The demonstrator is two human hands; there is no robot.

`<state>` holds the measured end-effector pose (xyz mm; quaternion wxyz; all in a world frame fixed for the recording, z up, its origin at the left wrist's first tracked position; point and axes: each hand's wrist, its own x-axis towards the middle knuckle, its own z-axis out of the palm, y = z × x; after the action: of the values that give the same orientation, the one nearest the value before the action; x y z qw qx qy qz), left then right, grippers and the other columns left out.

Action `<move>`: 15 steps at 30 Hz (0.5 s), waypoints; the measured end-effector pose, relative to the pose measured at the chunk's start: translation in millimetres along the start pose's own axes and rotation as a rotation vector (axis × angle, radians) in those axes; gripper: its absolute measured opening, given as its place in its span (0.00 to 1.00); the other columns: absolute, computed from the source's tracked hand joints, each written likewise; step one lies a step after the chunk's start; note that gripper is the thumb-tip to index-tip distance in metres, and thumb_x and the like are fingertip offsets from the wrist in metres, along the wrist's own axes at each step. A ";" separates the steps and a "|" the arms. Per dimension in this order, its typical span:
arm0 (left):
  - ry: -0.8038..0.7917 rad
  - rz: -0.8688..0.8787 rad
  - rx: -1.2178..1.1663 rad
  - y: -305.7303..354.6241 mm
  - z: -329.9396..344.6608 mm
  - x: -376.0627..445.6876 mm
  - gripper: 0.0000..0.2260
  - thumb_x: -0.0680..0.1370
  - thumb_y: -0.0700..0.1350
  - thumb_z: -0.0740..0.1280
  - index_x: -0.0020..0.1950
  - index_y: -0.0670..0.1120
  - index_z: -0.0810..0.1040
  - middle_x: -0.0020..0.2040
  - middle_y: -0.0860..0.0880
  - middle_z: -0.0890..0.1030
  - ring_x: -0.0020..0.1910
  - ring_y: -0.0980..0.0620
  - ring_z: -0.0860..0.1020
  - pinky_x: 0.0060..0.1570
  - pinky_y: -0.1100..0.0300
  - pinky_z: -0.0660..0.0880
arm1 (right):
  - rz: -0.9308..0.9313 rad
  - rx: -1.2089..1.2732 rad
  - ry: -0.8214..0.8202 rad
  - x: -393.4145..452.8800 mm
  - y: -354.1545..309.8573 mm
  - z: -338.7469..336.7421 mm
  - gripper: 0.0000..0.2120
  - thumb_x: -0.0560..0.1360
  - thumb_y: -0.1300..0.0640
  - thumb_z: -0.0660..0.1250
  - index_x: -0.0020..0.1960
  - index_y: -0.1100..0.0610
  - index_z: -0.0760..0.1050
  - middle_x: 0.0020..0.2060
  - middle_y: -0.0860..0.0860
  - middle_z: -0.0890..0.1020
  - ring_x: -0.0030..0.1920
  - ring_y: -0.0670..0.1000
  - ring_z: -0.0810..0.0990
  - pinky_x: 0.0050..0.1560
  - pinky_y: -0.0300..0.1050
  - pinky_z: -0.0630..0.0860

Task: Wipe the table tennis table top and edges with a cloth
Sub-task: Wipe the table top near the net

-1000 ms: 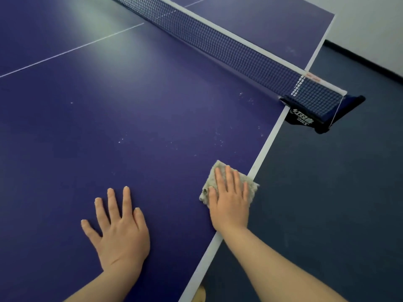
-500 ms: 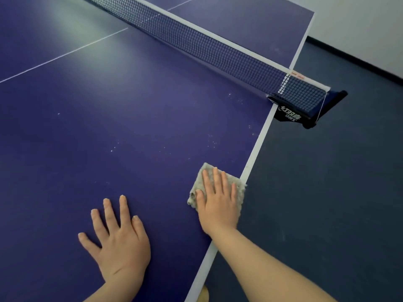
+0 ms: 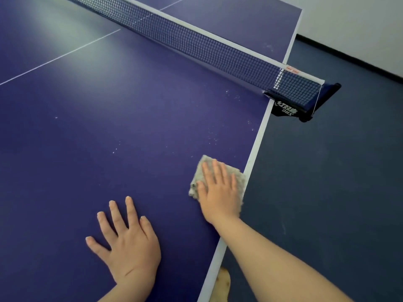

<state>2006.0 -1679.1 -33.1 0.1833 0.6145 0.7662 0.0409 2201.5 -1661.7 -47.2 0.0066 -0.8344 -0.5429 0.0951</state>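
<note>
A blue table tennis table (image 3: 109,131) fills the left of the view, and its white right edge line (image 3: 257,144) runs toward me. A folded grey cloth (image 3: 206,165) lies flat on the top beside that edge. My right hand (image 3: 220,190) presses on the cloth with straight fingers and hides most of it. My left hand (image 3: 128,243) rests flat on the bare table top, fingers spread, a short way left of the cloth. White dust specks (image 3: 212,136) dot the surface beyond the cloth.
The net (image 3: 196,44) crosses the table at the back, and its black clamp (image 3: 303,103) overhangs the right edge. Dark blue floor (image 3: 331,192) lies to the right, with a white wall (image 3: 359,22) behind. A bare foot (image 3: 224,282) shows below the table edge.
My right hand and the cloth have slid slightly toward me along the table's right edge. My left hand stays flat on the top. The view has shifted a little.
</note>
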 end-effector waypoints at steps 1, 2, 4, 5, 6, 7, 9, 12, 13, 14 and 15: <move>0.000 -0.003 0.004 0.6 -0.4 0.2 0.26 0.82 0.54 0.42 0.78 0.58 0.34 0.80 0.52 0.38 0.77 0.49 0.34 0.72 0.38 0.37 | 0.104 0.017 0.045 -7.2 10.5 2.7 0.31 0.77 0.38 0.28 0.79 0.44 0.35 0.81 0.47 0.42 0.80 0.50 0.38 0.79 0.55 0.39; 0.006 -0.004 0.004 1.2 -0.3 0.6 0.26 0.82 0.54 0.42 0.78 0.58 0.34 0.80 0.52 0.38 0.77 0.49 0.34 0.72 0.38 0.37 | 0.160 0.032 0.083 -19.9 14.2 6.7 0.31 0.78 0.38 0.30 0.79 0.45 0.37 0.81 0.48 0.45 0.80 0.51 0.40 0.79 0.57 0.41; 0.006 -0.008 0.003 2.5 -1.5 0.9 0.26 0.82 0.54 0.42 0.78 0.58 0.34 0.80 0.52 0.38 0.77 0.49 0.34 0.72 0.38 0.38 | 0.134 0.036 0.121 -51.1 2.2 14.3 0.29 0.82 0.40 0.35 0.81 0.47 0.43 0.81 0.50 0.51 0.80 0.53 0.46 0.77 0.58 0.45; 0.009 -0.012 0.002 2.6 -1.7 0.8 0.26 0.82 0.54 0.41 0.78 0.58 0.34 0.80 0.52 0.38 0.77 0.49 0.34 0.72 0.38 0.38 | 0.063 0.038 0.124 -62.6 -9.5 16.8 0.28 0.83 0.41 0.37 0.81 0.49 0.48 0.80 0.51 0.54 0.80 0.54 0.50 0.76 0.58 0.48; 0.016 -0.014 0.006 3.1 -1.6 1.5 0.26 0.82 0.54 0.41 0.78 0.58 0.34 0.80 0.52 0.38 0.77 0.49 0.34 0.72 0.38 0.38 | -0.026 0.047 0.116 -68.1 -21.4 18.7 0.28 0.83 0.42 0.39 0.81 0.49 0.52 0.79 0.51 0.57 0.79 0.54 0.53 0.74 0.58 0.50; 0.021 -0.014 0.014 3.8 -1.4 2.2 0.26 0.82 0.54 0.41 0.78 0.58 0.34 0.80 0.52 0.38 0.77 0.49 0.34 0.72 0.38 0.38 | -0.133 0.041 0.096 -67.3 -31.1 18.7 0.27 0.84 0.42 0.41 0.81 0.49 0.54 0.79 0.51 0.59 0.79 0.54 0.55 0.74 0.58 0.51; 0.028 -0.018 0.047 4.9 0.8 2.2 0.26 0.81 0.54 0.41 0.78 0.58 0.34 0.80 0.52 0.38 0.77 0.48 0.35 0.73 0.38 0.38 | -0.356 0.038 0.000 -48.8 -43.2 12.0 0.27 0.84 0.42 0.41 0.81 0.46 0.51 0.80 0.49 0.54 0.80 0.52 0.49 0.77 0.58 0.47; 0.048 0.004 0.065 3.5 5.3 1.5 0.26 0.81 0.54 0.39 0.78 0.57 0.33 0.80 0.51 0.37 0.77 0.47 0.35 0.73 0.37 0.39 | -0.484 0.013 -0.103 6.7 -34.1 -1.7 0.30 0.79 0.39 0.34 0.80 0.42 0.39 0.80 0.45 0.40 0.79 0.49 0.35 0.78 0.56 0.37; 0.051 0.042 0.095 1.5 6.2 0.5 0.26 0.81 0.53 0.39 0.78 0.57 0.34 0.80 0.51 0.38 0.78 0.47 0.36 0.72 0.37 0.39 | -0.422 -0.012 -0.110 24.6 -21.4 -6.2 0.31 0.78 0.39 0.31 0.80 0.42 0.37 0.79 0.44 0.38 0.79 0.48 0.34 0.78 0.55 0.36; 0.063 0.111 0.136 -0.3 6.8 -0.9 0.25 0.82 0.52 0.40 0.79 0.56 0.38 0.81 0.49 0.42 0.78 0.46 0.39 0.72 0.38 0.39 | -0.307 -0.036 -0.105 38.6 -3.0 -10.3 0.30 0.78 0.39 0.31 0.79 0.42 0.35 0.79 0.44 0.37 0.79 0.48 0.34 0.78 0.55 0.36; 0.068 0.179 0.167 -2.4 9.5 -1.5 0.25 0.82 0.51 0.43 0.80 0.55 0.46 0.81 0.47 0.49 0.79 0.45 0.45 0.73 0.39 0.39 | -0.169 -0.043 -0.085 46.1 18.8 -12.5 0.30 0.78 0.39 0.30 0.79 0.43 0.34 0.79 0.45 0.37 0.79 0.49 0.35 0.78 0.55 0.37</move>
<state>2007.1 -1682.7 -42.3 0.1009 0.6917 0.7150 0.0139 2238.7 -1626.5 -44.1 -0.0263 -0.7808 -0.6129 0.1180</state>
